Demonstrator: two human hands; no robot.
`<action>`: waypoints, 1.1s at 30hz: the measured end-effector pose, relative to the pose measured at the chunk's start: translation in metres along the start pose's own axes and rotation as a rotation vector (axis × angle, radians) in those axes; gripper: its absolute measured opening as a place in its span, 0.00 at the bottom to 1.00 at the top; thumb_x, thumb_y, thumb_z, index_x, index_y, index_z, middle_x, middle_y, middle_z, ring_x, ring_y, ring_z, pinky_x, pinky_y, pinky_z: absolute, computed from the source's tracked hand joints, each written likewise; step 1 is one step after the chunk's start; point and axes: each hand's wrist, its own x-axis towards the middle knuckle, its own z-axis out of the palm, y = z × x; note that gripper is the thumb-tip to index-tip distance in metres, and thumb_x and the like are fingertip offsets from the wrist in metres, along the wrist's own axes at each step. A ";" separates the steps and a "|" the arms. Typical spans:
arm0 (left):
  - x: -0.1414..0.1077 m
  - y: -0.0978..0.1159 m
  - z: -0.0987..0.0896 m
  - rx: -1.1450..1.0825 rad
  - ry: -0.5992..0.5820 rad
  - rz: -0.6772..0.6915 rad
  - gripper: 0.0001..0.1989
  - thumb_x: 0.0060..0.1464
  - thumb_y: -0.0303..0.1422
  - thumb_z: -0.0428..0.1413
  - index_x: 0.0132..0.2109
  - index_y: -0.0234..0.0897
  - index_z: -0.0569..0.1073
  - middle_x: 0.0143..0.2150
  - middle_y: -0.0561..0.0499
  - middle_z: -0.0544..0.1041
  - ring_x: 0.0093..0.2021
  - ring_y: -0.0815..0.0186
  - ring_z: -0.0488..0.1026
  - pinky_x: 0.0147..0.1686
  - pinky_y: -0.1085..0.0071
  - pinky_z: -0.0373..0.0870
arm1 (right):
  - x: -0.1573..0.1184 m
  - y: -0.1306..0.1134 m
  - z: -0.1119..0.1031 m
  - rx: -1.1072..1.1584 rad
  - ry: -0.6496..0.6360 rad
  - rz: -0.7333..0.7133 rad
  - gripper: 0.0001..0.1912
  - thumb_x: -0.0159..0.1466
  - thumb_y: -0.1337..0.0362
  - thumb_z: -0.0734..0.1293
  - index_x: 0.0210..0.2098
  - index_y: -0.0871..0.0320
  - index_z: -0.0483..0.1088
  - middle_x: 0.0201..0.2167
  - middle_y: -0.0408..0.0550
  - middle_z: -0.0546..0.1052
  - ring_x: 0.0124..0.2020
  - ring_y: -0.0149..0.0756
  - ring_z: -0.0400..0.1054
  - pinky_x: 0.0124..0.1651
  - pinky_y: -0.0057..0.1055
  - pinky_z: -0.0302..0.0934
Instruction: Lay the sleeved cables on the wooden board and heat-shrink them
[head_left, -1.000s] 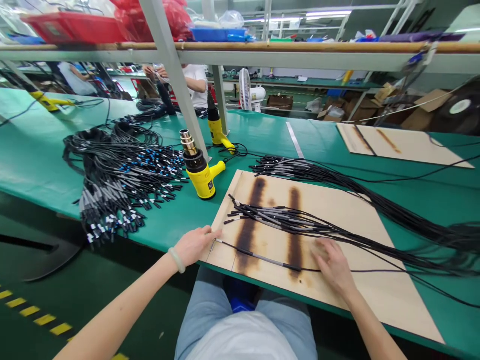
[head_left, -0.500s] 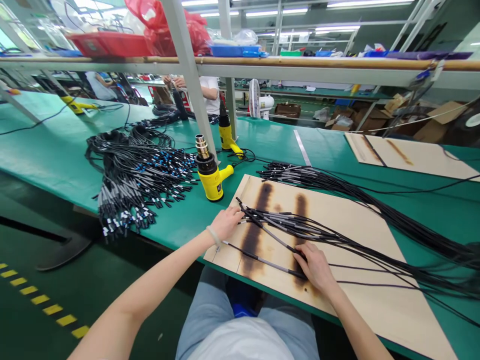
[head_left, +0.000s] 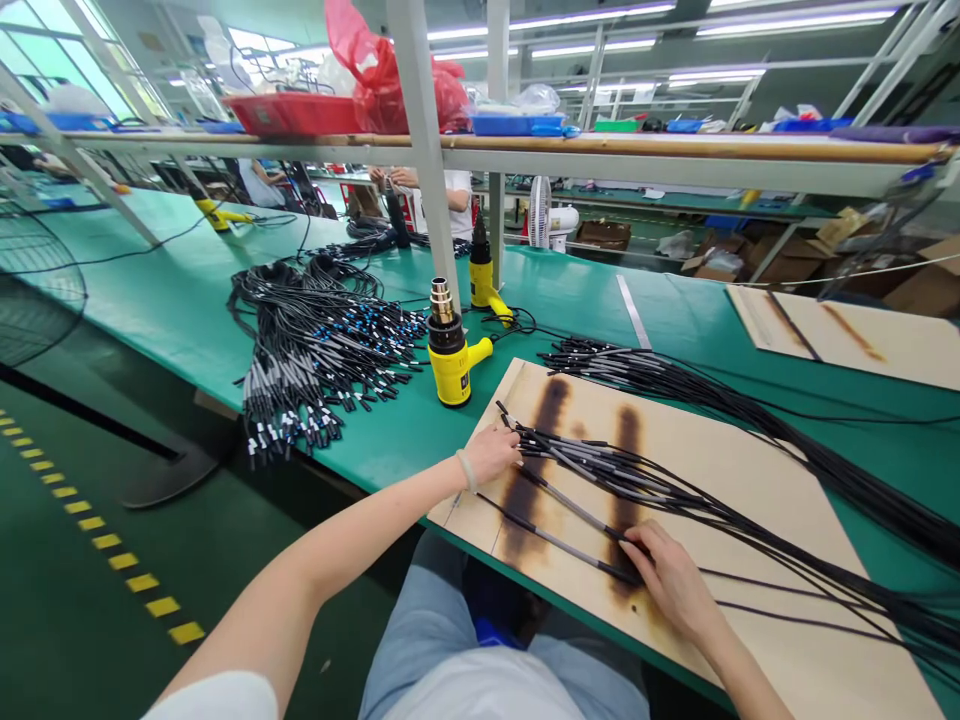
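A scorched wooden board (head_left: 757,610) lies on the green table, with a bundle of black and grey cables (head_left: 622,470) across it. My left hand (head_left: 495,455) is closed at the left ends of the bundle, its fingertips on a cable end. My right hand (head_left: 667,570) pinches a separate cable (head_left: 574,507) near the right dark scorch mark. Another single cable (head_left: 551,542) lies nearer the front edge, passing under or beside my right hand.
A yellow heat gun (head_left: 450,375) stands left of the board, another (head_left: 484,280) behind it. A large cable pile (head_left: 322,340) lies left; more cables (head_left: 675,380) lie behind the board. A metal post (head_left: 426,150) rises beside the heat guns. A person's hands (head_left: 397,178) show across the table.
The view has shifted left, so things appear further right. The cable in my right hand now lies apart from the bundle, closer to the front single cable.
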 end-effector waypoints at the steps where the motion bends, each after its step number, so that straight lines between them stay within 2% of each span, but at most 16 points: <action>1: -0.006 -0.002 -0.001 -0.006 -0.014 0.002 0.11 0.60 0.29 0.50 0.37 0.36 0.77 0.38 0.45 0.73 0.41 0.60 0.68 0.36 0.67 0.60 | -0.001 0.002 -0.002 -0.004 0.015 -0.004 0.16 0.69 0.53 0.54 0.35 0.55 0.66 0.32 0.49 0.72 0.32 0.38 0.70 0.36 0.36 0.66; 6: -0.036 -0.011 -0.006 -0.045 -0.033 0.020 0.14 0.63 0.31 0.47 0.36 0.38 0.77 0.34 0.47 0.73 0.36 0.63 0.69 0.31 0.69 0.59 | -0.004 0.004 -0.005 0.007 0.032 -0.028 0.16 0.69 0.53 0.55 0.36 0.54 0.67 0.32 0.49 0.72 0.33 0.38 0.71 0.35 0.36 0.67; 13: -0.059 -0.026 -0.009 -0.105 -0.056 0.036 0.12 0.59 0.26 0.50 0.37 0.38 0.78 0.31 0.49 0.71 0.32 0.65 0.69 0.29 0.71 0.59 | 0.003 -0.010 0.009 0.029 -0.023 -0.045 0.16 0.70 0.53 0.54 0.35 0.54 0.67 0.32 0.48 0.71 0.33 0.38 0.70 0.37 0.37 0.67; 21: -0.067 -0.035 -0.011 -0.158 -0.091 0.016 0.14 0.56 0.24 0.52 0.47 0.40 0.75 0.34 0.49 0.74 0.36 0.63 0.72 0.33 0.72 0.63 | 0.007 -0.018 0.016 0.063 -0.066 -0.031 0.15 0.70 0.55 0.53 0.35 0.55 0.66 0.32 0.47 0.69 0.32 0.37 0.69 0.37 0.36 0.67; 28: -0.068 -0.039 -0.009 -0.182 -0.132 -0.029 0.18 0.54 0.24 0.52 0.52 0.39 0.72 0.38 0.49 0.78 0.40 0.61 0.74 0.37 0.72 0.64 | 0.013 -0.023 0.019 0.070 -0.033 -0.071 0.14 0.70 0.55 0.54 0.35 0.54 0.66 0.31 0.47 0.70 0.32 0.37 0.69 0.36 0.35 0.67; 33: -0.063 -0.039 -0.007 -0.115 -0.168 -0.037 0.22 0.55 0.24 0.51 0.56 0.44 0.70 0.41 0.50 0.78 0.43 0.62 0.73 0.37 0.73 0.64 | 0.012 -0.022 0.019 0.065 -0.034 -0.073 0.14 0.70 0.56 0.55 0.35 0.55 0.66 0.32 0.47 0.70 0.32 0.36 0.69 0.36 0.34 0.67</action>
